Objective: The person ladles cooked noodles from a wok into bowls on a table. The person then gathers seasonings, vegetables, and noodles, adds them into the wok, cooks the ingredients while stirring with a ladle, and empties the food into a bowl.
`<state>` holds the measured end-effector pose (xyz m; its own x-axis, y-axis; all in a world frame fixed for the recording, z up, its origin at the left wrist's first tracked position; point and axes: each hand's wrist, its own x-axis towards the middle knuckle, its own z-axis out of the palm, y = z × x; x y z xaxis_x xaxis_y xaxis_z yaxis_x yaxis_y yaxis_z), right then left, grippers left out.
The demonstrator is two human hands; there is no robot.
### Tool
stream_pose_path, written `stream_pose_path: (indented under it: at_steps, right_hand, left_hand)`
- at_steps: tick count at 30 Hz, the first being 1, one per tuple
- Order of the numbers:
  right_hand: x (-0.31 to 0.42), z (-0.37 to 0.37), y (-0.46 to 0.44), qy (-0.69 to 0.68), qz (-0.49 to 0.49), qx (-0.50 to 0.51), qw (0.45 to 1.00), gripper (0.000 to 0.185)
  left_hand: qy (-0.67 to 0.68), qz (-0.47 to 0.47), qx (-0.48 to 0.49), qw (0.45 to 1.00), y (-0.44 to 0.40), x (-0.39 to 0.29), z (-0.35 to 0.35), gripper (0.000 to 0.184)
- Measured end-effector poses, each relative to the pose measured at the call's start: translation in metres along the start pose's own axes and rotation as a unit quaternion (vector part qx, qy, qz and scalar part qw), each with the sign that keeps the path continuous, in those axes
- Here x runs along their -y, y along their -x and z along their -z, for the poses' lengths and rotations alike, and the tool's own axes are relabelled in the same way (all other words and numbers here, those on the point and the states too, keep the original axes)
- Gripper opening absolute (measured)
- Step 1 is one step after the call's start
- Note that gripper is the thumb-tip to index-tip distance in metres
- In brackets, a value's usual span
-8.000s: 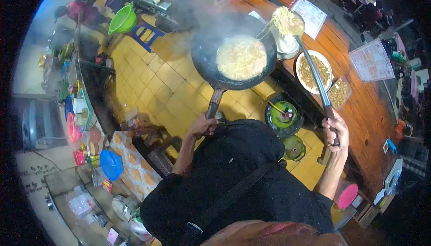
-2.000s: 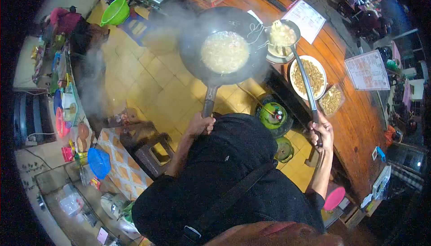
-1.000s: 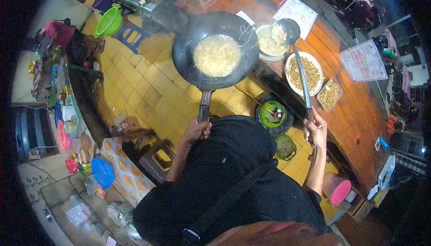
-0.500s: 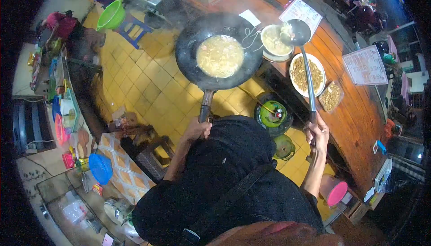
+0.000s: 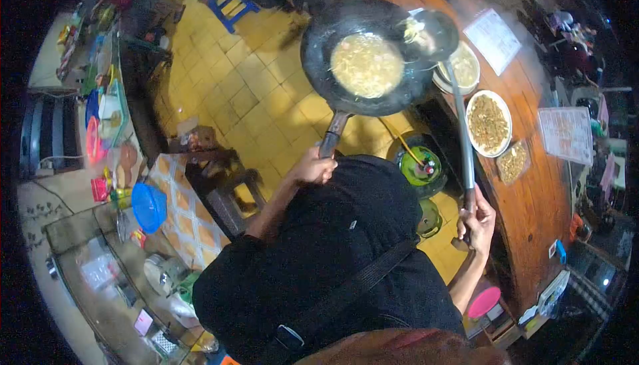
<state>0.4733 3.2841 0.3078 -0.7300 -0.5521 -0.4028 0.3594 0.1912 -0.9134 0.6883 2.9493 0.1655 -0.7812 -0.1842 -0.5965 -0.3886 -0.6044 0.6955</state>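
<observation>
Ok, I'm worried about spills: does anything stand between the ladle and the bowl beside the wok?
Nothing visible does: the ladle, in the right hand, overlaps both the wok and the bowl in this view. Its height above them can't be told.

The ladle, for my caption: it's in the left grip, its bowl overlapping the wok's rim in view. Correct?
Wrong side: the head view shows the ladle in the right grip, its bowl overlapping the rim of the wok in view.
</observation>
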Motion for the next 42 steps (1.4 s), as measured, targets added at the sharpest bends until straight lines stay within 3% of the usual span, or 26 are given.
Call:
stream_pose_path:
  at_steps: [3,5,7,9,10,13,16,19,24,27,34,36,42]
  right_hand:
    - [-0.001,-0.020,-0.007,0.149,-0.011,-0.015,0.989,0.059]
    - [-0.008,-0.034,-0.021,0.309,0.109,-0.022,0.944,0.057]
    - [-0.003,-0.040,-0.026,0.380,0.066,-0.025,0.922,0.056]
    - [-0.009,-0.045,-0.037,0.492,0.190,-0.057,0.847,0.054]
    - [-0.007,-0.046,-0.040,0.522,0.193,-0.052,0.829,0.054]
    - [-0.009,-0.046,-0.042,0.519,0.194,-0.044,0.831,0.053]
    - [-0.018,-0.050,-0.035,0.469,0.161,-0.008,0.868,0.054]
    - [-0.031,-0.050,-0.023,0.357,0.076,0.063,0.929,0.057]
    - [-0.029,-0.060,-0.004,0.215,-0.082,0.074,0.970,0.056]
    - [-0.028,-0.058,0.005,0.209,-0.108,0.087,0.968,0.057]
    - [-0.020,-0.054,0.012,0.260,-0.056,0.113,0.957,0.058]
    - [-0.014,-0.056,0.010,0.357,0.020,0.141,0.923,0.060]
    - [0.000,-0.063,0.010,0.431,0.046,0.154,0.888,0.059]
  left_hand:
    - [-0.010,-0.013,0.018,1.000,0.003,-0.005,0.003,0.012]
    - [-0.023,0.005,0.006,1.000,0.005,-0.007,0.006,0.015]
    - [-0.036,0.024,-0.007,0.999,0.006,-0.007,0.010,0.018]
    - [-0.038,0.012,0.001,0.999,0.005,-0.002,0.013,0.020]
    - [-0.034,0.012,0.001,0.999,0.006,-0.001,0.014,0.020]
    - [-0.053,0.003,0.001,0.999,0.010,-0.005,0.015,0.014]
    - [-0.058,0.024,-0.008,0.998,0.013,-0.012,0.015,0.015]
    - [-0.094,0.016,0.010,0.995,0.008,0.001,0.027,0.015]
    - [-0.103,0.009,-0.005,0.995,0.011,-0.001,0.029,0.018]
    - [-0.080,0.030,-0.014,0.996,0.016,-0.008,0.027,0.015]
    - [-0.078,0.013,-0.021,0.997,0.026,-0.013,0.027,0.015]
    - [-0.084,0.020,-0.011,0.996,0.027,-0.013,0.030,0.014]
    - [-0.112,0.045,-0.029,0.992,0.029,-0.016,0.031,0.015]
